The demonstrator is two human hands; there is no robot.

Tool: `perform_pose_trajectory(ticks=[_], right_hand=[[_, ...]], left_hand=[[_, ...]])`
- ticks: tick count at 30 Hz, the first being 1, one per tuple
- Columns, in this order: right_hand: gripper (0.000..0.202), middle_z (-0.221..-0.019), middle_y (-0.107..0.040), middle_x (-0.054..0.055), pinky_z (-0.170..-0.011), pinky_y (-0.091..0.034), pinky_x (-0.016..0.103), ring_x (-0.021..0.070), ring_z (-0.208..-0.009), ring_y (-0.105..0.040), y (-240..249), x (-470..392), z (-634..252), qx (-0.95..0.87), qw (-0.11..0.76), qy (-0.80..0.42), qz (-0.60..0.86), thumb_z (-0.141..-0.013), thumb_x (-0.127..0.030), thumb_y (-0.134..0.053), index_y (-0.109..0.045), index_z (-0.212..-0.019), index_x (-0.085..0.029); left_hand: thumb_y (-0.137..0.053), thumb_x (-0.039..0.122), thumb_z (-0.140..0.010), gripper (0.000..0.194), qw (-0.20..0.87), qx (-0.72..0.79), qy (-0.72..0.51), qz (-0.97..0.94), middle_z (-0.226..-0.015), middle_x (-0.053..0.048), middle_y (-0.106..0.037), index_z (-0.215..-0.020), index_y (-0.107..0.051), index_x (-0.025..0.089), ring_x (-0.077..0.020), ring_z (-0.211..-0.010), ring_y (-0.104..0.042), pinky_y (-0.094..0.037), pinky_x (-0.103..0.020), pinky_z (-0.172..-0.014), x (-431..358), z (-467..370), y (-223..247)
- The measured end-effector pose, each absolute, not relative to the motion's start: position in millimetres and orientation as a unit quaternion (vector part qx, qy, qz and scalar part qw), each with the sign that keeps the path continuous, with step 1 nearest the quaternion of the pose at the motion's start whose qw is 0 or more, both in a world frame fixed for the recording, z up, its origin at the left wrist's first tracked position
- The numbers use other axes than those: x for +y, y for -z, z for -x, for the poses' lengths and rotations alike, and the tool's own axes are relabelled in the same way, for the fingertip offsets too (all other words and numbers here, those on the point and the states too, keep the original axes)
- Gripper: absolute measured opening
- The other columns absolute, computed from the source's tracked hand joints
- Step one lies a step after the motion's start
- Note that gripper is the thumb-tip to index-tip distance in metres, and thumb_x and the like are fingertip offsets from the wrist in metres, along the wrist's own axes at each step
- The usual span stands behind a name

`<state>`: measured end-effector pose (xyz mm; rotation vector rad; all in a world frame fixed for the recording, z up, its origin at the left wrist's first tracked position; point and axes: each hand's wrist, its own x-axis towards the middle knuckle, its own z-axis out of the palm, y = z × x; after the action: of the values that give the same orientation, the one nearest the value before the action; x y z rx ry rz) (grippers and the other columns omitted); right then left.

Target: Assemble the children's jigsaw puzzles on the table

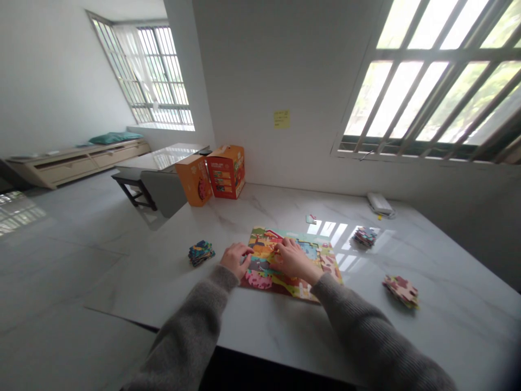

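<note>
A colourful farm-scene jigsaw puzzle (pixel 280 282) lies flat on the white marbled table, with joined pieces and a pale blue patch near its upper middle. At its left edge rests my left hand (pixel 237 258), fingers loosely bent and thumb apart from them, with nothing visible in its grasp. My right hand (pixel 296 259) reaches over the middle of the puzzle, thumb and fingers bent down onto a puzzle piece that they mostly cover. A stack of dark teal puzzle pieces (pixel 201 252) sits left of my left hand. One loose puzzle piece (pixel 311 219) lies beyond the puzzle.
Two more piles of puzzle pieces, one bluish-red (pixel 364 236) and one pinkish (pixel 401 290), lie on the right. An orange box (pixel 194 181) and a red box (pixel 226 172) stand at the back left. A white power strip (pixel 379 203) lies by the wall.
</note>
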<state>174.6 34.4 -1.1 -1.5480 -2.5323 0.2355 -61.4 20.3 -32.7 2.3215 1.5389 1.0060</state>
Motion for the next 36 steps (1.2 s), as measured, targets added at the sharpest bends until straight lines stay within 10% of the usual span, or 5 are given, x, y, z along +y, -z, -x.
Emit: perform_pose_trajectory(ticks=[10,19,28,36], right_hand=[[0.023,-0.071,-0.061,-0.002,-0.059,-0.039,0.021,0.0107,-0.06,-0.052,-1.6,69.7,-155.6,-0.812,0.206,-0.304,0.453,-0.088,-0.015,-0.051,-0.069,-0.102,-0.016],[0.026,-0.091,-0.07,0.005,-0.074,-0.044,0.025,0.014,-0.077,-0.059,-11.3,84.1,-155.9,-0.853,0.207,-0.191,0.438,-0.089,-0.014,-0.053,-0.074,-0.104,-0.018],[0.035,-0.108,-0.065,0.011,-0.083,-0.042,0.034,0.0258,-0.099,-0.058,-32.8,56.0,-255.3,-0.89,-0.017,-0.106,0.442,-0.081,-0.028,-0.071,-0.068,-0.116,-0.022],[0.034,-0.112,-0.061,0.013,-0.085,-0.043,0.035,0.0278,-0.102,-0.055,-22.7,40.6,-262.4,-0.873,-0.048,-0.084,0.478,-0.076,-0.022,-0.069,-0.065,-0.11,-0.02]], left_hand=[[-0.054,0.017,-0.087,0.015,0.065,0.553,-0.356,-0.75,-0.084,-0.003,-0.068,-0.091,-0.067,0.02,-0.0189,-0.082,-0.062,-0.047,-0.032,-0.081,24.3,68.2,36.9],[-0.057,0.015,-0.085,0.016,0.083,0.558,-0.337,-0.754,-0.086,-0.003,-0.068,-0.094,-0.068,0.02,-0.0183,-0.081,-0.062,-0.047,-0.031,-0.081,26.1,69.9,42.0],[-0.056,0.019,-0.087,0.021,0.086,0.5,-0.317,-0.801,-0.096,-0.007,-0.067,-0.1,-0.073,0.02,-0.0234,-0.098,-0.057,-0.046,-0.037,-0.091,27.2,57.1,40.6],[-0.047,0.001,-0.073,0.044,0.11,0.489,-0.322,-0.803,-0.099,-0.007,-0.068,-0.099,-0.076,0.022,-0.0234,-0.098,-0.057,-0.046,-0.04,-0.094,32.8,64.7,56.9]])
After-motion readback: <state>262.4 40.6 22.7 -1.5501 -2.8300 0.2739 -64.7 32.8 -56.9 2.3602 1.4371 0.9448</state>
